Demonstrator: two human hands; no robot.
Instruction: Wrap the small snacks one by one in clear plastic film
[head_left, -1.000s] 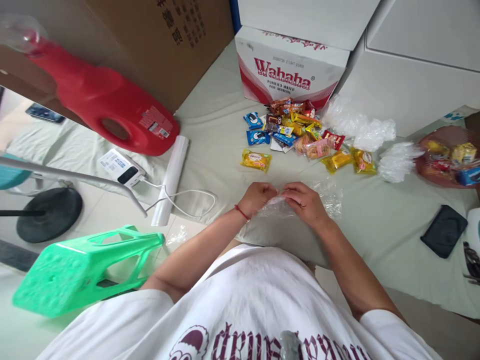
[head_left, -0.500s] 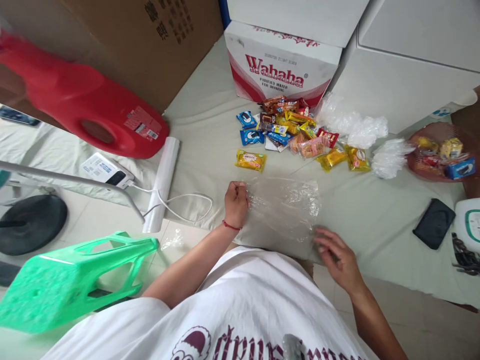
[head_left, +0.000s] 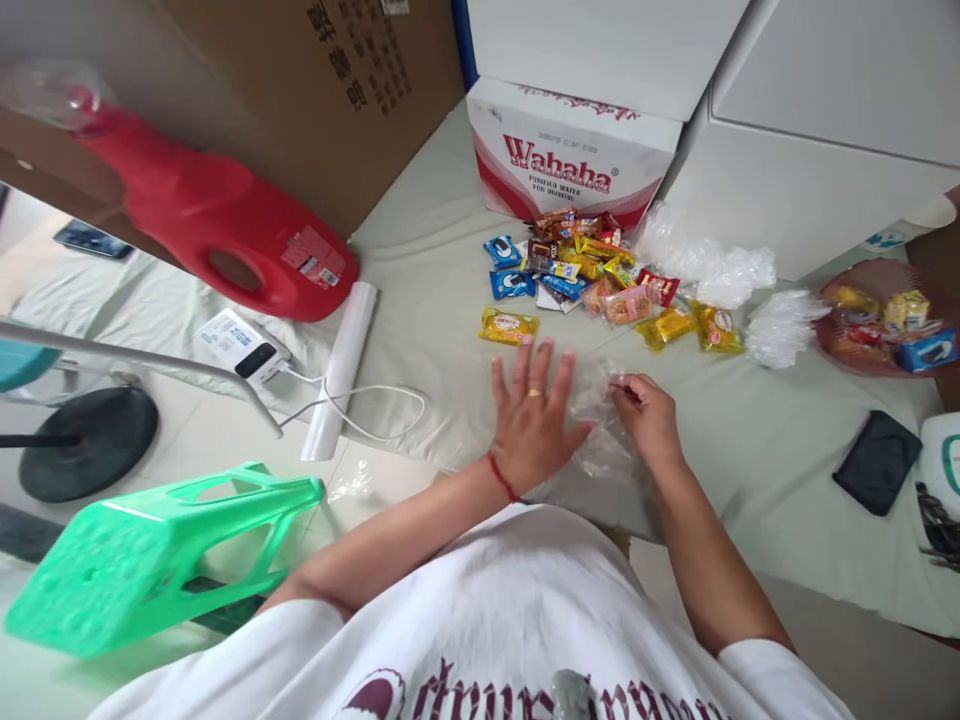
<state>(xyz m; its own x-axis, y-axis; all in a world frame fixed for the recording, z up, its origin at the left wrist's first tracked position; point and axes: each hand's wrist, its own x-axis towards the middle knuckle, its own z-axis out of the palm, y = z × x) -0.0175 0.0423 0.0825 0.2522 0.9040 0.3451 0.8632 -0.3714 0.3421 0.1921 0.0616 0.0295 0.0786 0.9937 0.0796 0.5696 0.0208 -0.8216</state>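
A clear plastic bag [head_left: 600, 445] lies on the pale green cloth in front of me. My right hand [head_left: 646, 418] pinches its upper right part between closed fingers. Spread flat, palm down, my left hand [head_left: 534, 425] is over the left part of the bag and hides it. Just beyond the left fingertips rests a yellow-wrapped snack [head_left: 508, 325]. Farther back is a pile of small wrapped snacks [head_left: 570, 262] in blue, brown, yellow and red. Two more yellow packets [head_left: 718, 328] sit at the pile's right.
Crumpled clear bags [head_left: 784, 325] and a reddish bowl [head_left: 840, 345] holding snacks are on the right, near a black pouch [head_left: 877, 462]. A Wahaba box [head_left: 570, 165] stands behind. Leftward are a red jug [head_left: 247, 235], a plastic roll [head_left: 341, 370], a white cable and a green stool [head_left: 97, 570].
My left hand has let go of the bag's left edge and moved right, opening flat over it. My right hand has risen and closed on the bag, which is now bunched.
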